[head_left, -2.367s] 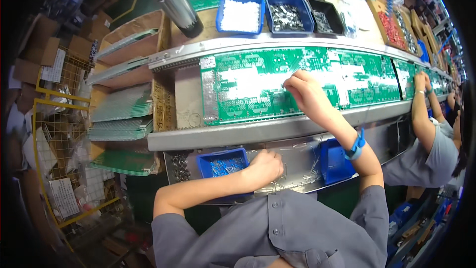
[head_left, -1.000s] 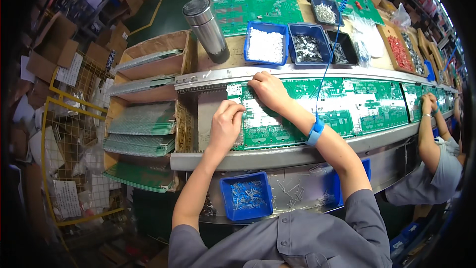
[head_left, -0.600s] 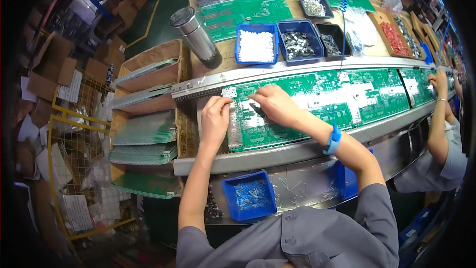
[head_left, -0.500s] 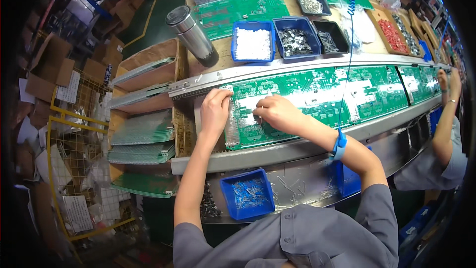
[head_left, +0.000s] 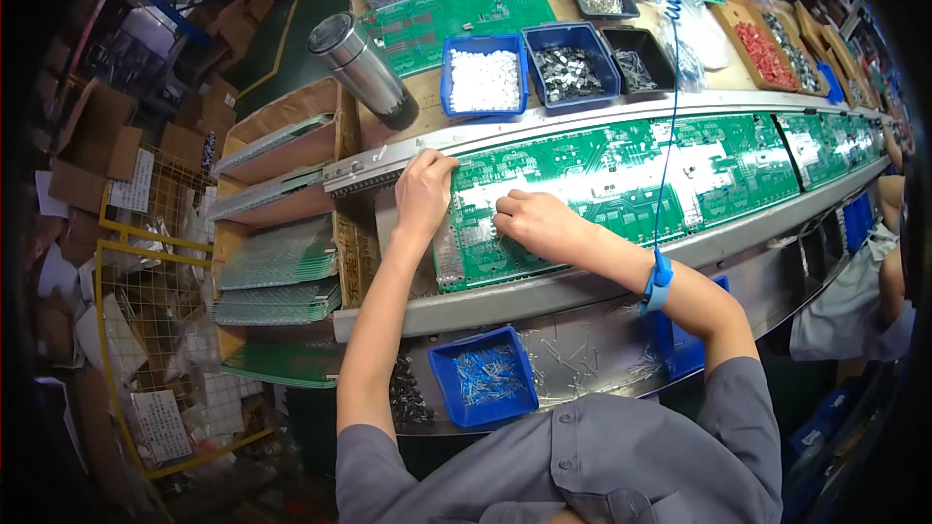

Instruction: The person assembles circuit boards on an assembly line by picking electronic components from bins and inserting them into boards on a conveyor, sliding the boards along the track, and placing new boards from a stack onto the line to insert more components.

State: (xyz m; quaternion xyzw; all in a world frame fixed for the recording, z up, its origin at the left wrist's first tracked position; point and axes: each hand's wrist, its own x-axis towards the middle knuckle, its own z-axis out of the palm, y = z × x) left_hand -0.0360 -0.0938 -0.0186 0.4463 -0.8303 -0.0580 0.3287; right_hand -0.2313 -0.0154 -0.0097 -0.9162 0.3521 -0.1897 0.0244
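A long green circuit board (head_left: 602, 189) lies in a metal rail track in front of me. Over its upper left corner is my left hand (head_left: 424, 196), its fingers pinched together at the edge; whatever they hold is hidden. My right hand (head_left: 544, 225) rests low over the board's left part, fingers curled in a pinch with the tips pointing down at the board. What sits between those fingertips is too small to make out. A blue wrist strap (head_left: 658, 283) with a coiled cord is on my right forearm.
Nearest me, a blue bin (head_left: 434, 365) holds blue parts with wire leads; loose leads lie beside it. Beyond the rail stand bins of white (head_left: 484, 81) and black parts (head_left: 568, 75) and a steel flask (head_left: 364, 73). Boards fill a cardboard rack (head_left: 342, 233) at left. A co-worker is at far right.
My left hand has shifted slightly up along the board's left edge. My right hand has settled lower, its fingers more curled. At far right, the co-worker's arms have moved.
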